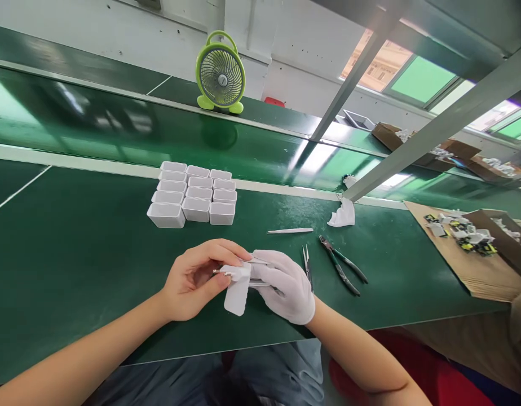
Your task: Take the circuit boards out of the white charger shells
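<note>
A white plastic plug casing [237, 296] with metal pins pointing left is held between my hands, above the green bench. My bare left hand [201, 276] is closed on it from the left, thumb and fingers near the pins. My right hand [283, 285], in a white glove, closes round its right side. Thin pale edges show between the gloved fingers; the glove hides most of that part. Tweezers [307, 262] lie just beyond the right hand, beside green-handled pliers [340, 265]. Farther off lies a slim, pale pointed tool [290, 230].
Several open white plastic boxes [165, 215] stand in rows at the back left. A crumpled white cloth [343, 214] lies by a metal post. Cardboard [450, 265] on the right carries small white and yellow parts [466, 237]. A green fan [221, 76] stands behind.
</note>
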